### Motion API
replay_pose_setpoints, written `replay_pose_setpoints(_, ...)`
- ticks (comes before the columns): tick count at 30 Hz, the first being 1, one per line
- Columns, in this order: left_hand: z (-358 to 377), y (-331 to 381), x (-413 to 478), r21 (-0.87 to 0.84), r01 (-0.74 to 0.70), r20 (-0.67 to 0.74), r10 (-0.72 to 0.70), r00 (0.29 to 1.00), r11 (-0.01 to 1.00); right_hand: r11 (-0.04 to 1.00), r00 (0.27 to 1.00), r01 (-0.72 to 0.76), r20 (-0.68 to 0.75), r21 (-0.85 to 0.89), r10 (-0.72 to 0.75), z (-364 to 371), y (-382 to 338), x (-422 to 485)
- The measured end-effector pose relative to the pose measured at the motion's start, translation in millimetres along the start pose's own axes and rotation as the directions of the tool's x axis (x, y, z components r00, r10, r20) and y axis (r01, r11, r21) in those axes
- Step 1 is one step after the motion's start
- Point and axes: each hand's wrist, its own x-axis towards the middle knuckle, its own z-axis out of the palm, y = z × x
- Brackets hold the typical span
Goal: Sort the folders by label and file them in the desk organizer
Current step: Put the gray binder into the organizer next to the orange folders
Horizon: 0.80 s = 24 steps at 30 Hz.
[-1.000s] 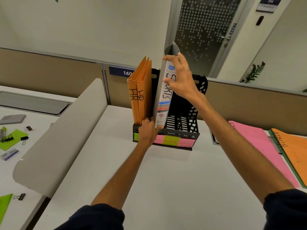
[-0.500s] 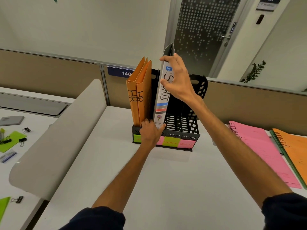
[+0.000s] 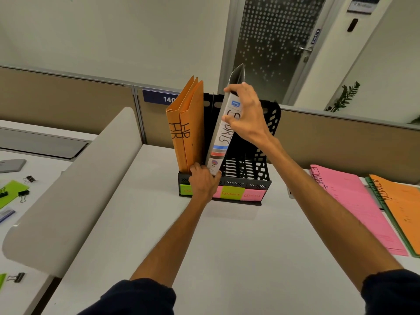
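Grey binder (image 3: pixel 221 135) leans in the black organizer (image 3: pixel 264 178) beside orange folders (image 3: pixel 189 135); right hand (image 3: pixel 248 114) grips its upper spine, left hand (image 3: pixel 204 181) pinches its bottom edge; slots (image 3: pixel 241 165) rightward are open.

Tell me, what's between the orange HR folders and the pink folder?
In the head view: the grey binder, then empty slots of the black organizer and bare desk.
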Motion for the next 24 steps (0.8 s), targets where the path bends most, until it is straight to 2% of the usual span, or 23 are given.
replay_pose_setpoints(7, 0, -4, -6, -0.118, 0.003, 0.004, -0.002, 1.0, 0.993, 0.998, 0.999, 0.041, -0.014, 0.038, -0.04, 7, 2, 10)
replay_pose_setpoints(10, 2, -7, -8, -0.146, -0.002, -0.005, 0.001, 1.0, 0.989, 0.995, 0.999, -0.002, -0.037, 0.101, 0.005, 5, 12, 13)
replay_pose_setpoints(16, 2, -10, -10, -0.183, -0.001, 0.001, 0.001, 1.0, 0.983, 0.98, 0.999, -0.05, 0.018, 0.193, 0.047, 16, 23, 17)
replay_pose_setpoints(20, 4, -21, -9, -0.22, -0.066, -0.009, 0.065, 0.998, 0.973, 0.949, 0.995, -0.095, 0.0, 0.301, 0.1, 42, 32, 10)
replay_pose_setpoints(24, 0, -38, -3, -0.229, -0.144, 0.043, 0.158, 0.986, 0.963, 0.947, 0.965, -0.196, 0.223, 0.256, 0.139, 93, 43, -26)
